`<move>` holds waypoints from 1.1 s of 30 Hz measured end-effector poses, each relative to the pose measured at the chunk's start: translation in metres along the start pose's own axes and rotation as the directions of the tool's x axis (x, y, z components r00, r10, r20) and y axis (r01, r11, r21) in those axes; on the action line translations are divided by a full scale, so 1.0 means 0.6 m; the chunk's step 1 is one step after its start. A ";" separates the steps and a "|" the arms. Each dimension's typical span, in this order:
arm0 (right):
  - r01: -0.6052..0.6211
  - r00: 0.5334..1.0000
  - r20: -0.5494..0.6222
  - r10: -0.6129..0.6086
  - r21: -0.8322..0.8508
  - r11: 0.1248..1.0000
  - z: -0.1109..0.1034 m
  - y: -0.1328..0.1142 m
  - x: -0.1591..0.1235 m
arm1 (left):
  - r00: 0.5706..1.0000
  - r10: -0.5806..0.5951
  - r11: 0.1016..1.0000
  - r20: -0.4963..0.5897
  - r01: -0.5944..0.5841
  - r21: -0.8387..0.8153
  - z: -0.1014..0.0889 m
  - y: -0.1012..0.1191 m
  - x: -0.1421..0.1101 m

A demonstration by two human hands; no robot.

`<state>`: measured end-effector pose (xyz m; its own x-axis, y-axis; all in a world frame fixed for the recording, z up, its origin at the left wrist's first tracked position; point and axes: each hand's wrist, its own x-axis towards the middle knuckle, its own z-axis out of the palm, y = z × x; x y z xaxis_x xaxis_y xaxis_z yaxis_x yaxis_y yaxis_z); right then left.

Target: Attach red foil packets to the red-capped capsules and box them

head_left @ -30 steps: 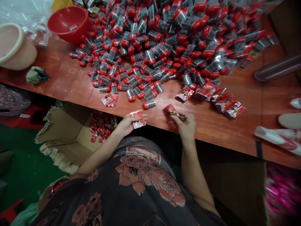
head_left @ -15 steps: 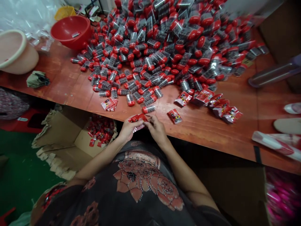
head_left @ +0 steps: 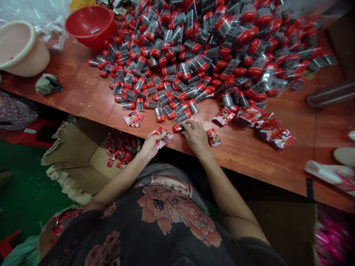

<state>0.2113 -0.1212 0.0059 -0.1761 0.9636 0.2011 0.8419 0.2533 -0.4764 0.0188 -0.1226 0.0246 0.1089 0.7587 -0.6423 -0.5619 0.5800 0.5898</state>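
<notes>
My left hand (head_left: 150,146) pinches a small red and pink printed packet (head_left: 163,136) at the table's front edge. Just to the right, my right hand (head_left: 196,137) has its fingers closed on a small clear tube with a red cap (head_left: 177,128), which lies on the table. The fingers cover the tube's clear end. A single red packet (head_left: 213,137) lies right beside that hand. Behind both hands spreads a big heap of similar red-capped tubes (head_left: 180,70) with dark contents. A few flat packets (head_left: 134,118) lie left of the heap's front.
More red packets (head_left: 251,115) form a row on the right. A red bowl (head_left: 91,26) and a cream bucket (head_left: 24,48) stand at the back left, near a crumpled cloth (head_left: 48,84). Below the table edge, a torn cardboard box (head_left: 74,147) holds filled packets.
My right hand has left the packet and moved right and forward onto the red-capped tube. The left hand keeps the packet, now held alone. The view has shifted slightly.
</notes>
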 end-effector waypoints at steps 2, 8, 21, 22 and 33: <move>0.015 1.000 0.011 -0.015 -0.010 1.000 0.005 0.009 -0.004 | 1.000 -0.026 0.998 -0.011 0.025 -0.049 0.003 0.008 0.001; -0.123 0.987 -0.051 0.152 0.362 0.924 -0.002 -0.015 -0.044 | 0.993 -0.121 0.986 -0.009 0.119 -0.120 0.007 0.018 0.001; -0.319 0.855 0.074 0.513 0.855 0.408 0.005 -0.096 -0.081 | 0.993 -0.100 0.972 -0.063 0.084 -0.220 0.027 0.004 -0.001; -0.319 0.852 0.071 0.519 0.856 0.406 0.006 -0.095 -0.080 | 0.992 -0.101 0.971 -0.071 0.083 -0.226 0.027 0.004 -0.001; -0.335 0.859 0.105 0.501 0.855 0.396 0.005 -0.106 -0.085 | 0.989 0.142 0.981 -0.044 -0.147 -0.128 0.027 -0.007 -0.011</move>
<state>0.1654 -0.1863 0.0234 0.2167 0.9638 -0.1554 -0.0436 -0.1494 -0.9878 0.0335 -0.1256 0.0342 -0.0084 0.8198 -0.5726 -0.6718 0.4195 0.6105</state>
